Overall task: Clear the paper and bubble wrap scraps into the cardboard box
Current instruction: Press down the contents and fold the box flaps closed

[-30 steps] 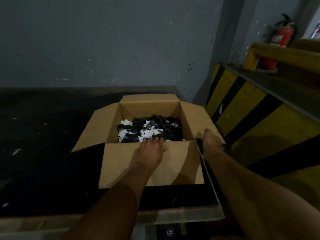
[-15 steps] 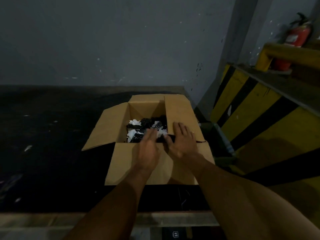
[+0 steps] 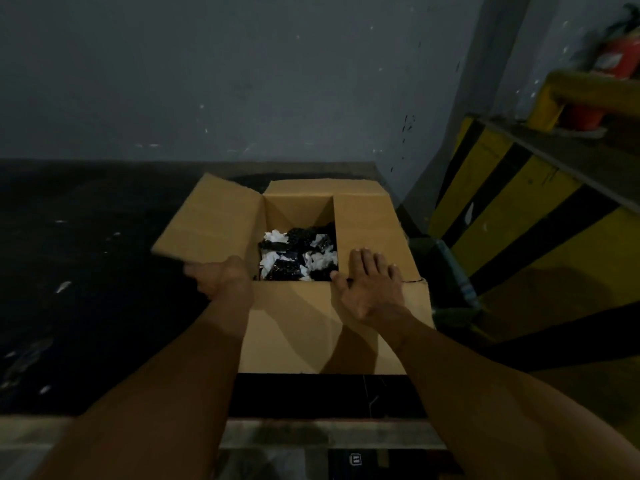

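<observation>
- Most scraps sat in the cardboard box; stray flecks dotted the desk.
- Left grip seemingly clamped the left flap; right grip pressed flat, fingers apart.

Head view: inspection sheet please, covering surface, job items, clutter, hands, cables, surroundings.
Surface: dark table, dimly lit.
Job's things: cardboard box open; paper and bubble wrap scraps inside; right flap folded inward, left flap raised; stray scraps on table, left.
Clutter: dim object right of box, unclear.
Hands: left hand grips left flap; right hand flat on right flap.
Cables: nothing seen.
Surroundings: grey wall, yellow-black striped barrier, fire extinguisher.
</observation>
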The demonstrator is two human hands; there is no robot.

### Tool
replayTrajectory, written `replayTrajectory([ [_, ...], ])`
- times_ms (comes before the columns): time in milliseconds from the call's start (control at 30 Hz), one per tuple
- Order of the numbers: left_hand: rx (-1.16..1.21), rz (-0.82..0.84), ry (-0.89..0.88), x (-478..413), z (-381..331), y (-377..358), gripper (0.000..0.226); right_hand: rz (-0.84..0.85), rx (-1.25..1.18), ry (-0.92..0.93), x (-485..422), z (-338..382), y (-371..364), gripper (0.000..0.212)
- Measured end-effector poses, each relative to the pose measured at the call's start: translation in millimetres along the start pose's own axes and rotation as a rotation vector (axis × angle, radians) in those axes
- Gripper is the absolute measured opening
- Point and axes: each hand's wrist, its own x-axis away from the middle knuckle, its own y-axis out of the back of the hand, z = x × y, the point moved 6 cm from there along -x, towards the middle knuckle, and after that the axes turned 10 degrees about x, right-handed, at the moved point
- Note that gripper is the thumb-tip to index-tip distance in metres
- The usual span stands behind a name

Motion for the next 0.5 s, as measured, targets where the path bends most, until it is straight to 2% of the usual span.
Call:
replayTrajectory([
  [67, -0.097, -0.020, -0.258, 24, -19, -2, 0.050, -0.005, 0.006, 0.003, 1, 0, 1, 0.074],
  [167, -0.678, 0.165, -0.797, 49, -25, -22, 0.042, -0.002, 0.015, 0.013, 0, 1, 1, 0.074],
  [200, -0.831, 0.238, -0.905, 49, -21, -29, 0.043, -0.004, 0.017, 0.018, 0, 1, 1, 0.074],
  [300, -1.085, 0.406, -1.018, 42, -24, -35, 0.043, 0.000, 0.027, 0.021, -1, 0, 1, 0.074],
  [400, -1.184, 0.569, -1.076, 34, -31, -35, 0.044, 0.006, 0.038, 0.016, -3, 1, 2, 0.074],
  [500, -1.283, 0.711, -1.056, 34, -25, -38, 0.066, 0.016, 0.039, -0.002, -4, 1, 3, 0.073],
])
